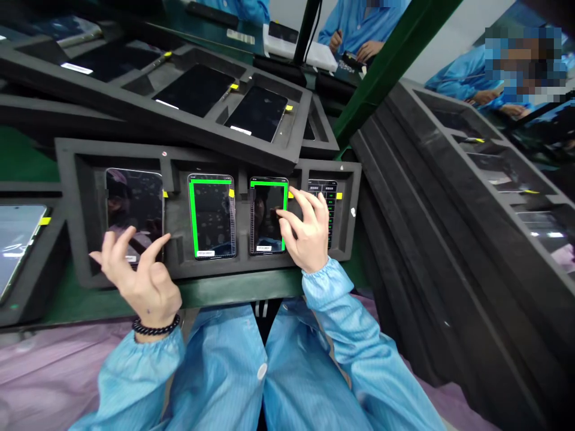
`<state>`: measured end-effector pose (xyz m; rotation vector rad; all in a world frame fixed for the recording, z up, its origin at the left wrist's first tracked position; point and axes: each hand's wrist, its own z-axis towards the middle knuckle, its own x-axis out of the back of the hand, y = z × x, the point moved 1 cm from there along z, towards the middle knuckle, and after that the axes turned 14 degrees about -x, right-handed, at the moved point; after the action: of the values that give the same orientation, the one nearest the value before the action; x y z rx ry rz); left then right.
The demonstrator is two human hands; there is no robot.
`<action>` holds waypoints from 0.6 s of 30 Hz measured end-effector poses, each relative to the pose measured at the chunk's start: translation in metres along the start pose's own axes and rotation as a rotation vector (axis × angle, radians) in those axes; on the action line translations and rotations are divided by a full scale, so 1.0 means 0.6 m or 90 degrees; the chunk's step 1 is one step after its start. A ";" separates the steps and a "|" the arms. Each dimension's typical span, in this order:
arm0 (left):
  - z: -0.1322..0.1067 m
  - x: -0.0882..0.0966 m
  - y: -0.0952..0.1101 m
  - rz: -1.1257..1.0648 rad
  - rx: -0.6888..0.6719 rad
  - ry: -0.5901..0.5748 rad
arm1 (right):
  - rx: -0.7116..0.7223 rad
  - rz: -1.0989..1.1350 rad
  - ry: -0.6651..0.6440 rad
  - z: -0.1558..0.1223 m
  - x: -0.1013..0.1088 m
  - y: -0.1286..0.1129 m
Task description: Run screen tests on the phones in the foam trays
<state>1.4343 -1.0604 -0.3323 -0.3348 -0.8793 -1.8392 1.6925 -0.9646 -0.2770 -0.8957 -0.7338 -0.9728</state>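
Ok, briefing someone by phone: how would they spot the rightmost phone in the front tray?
Find the dark foam tray nearest the person, with four pockets in a row. Go to its right end, partly under the right hand. That phone shows a menu list; its neighbours show green frames or a dark screen.

Right hand [308, 230] fingers on green-framed phone [268, 215]

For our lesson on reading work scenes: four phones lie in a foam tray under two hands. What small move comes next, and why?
Probably lower the left hand onto the leftmost phone. That hand hovers open over it; its screen is dark, without the green frame that the two middle phones show, and the right hand is busy further right.
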 end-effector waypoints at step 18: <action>-0.004 0.002 -0.005 0.016 -0.009 -0.067 | 0.176 0.018 -0.152 -0.060 -0.007 -0.040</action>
<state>1.4314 -1.0621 -0.3345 -0.4535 -0.9308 -1.8190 1.6734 -1.0015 -0.2892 -0.7837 -1.0289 -0.7242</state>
